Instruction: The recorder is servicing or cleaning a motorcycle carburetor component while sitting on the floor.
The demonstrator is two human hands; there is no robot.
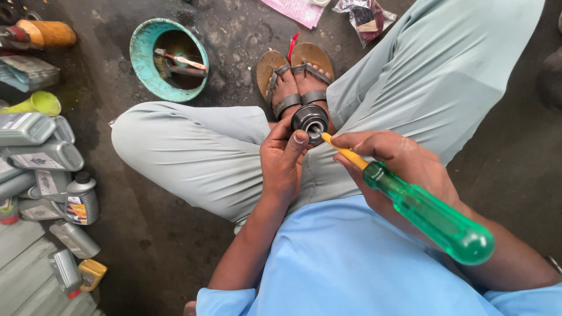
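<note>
Far left, at 9 o'clock: grey bottles [35, 143] lie in a heap on the floor [146, 234], a small yellow can [92, 272] below them at 7 o'clock. A yellow funnel [40, 104] sits just above the heap.

At 11 o'clock: a teal bowl [139, 55], rim chipped, dark inside, with a brush [178, 60] lying in it.

Centre: the person sits cross-legged in pale trousers, sandals [295, 73] at 12 o'clock.

Left hand [282, 161]: closed around a round dark metal part [309, 120], thumb laid up along its rim. The part is held over the lap, just below the sandals, open face toward the camera, with a lighter core in the middle.

Right hand [404, 161]: wrapped around a screwdriver [427, 210]. Fingers grip near the yellow shaft; the clear green handle runs out toward 4 o'clock across the wrist. The yellow tip meets the lower right edge of the part, at the core.

Top, at 1 o'clock: a pink sheet [298, 10] and a clear bag [366, 16] on the floor.
</note>
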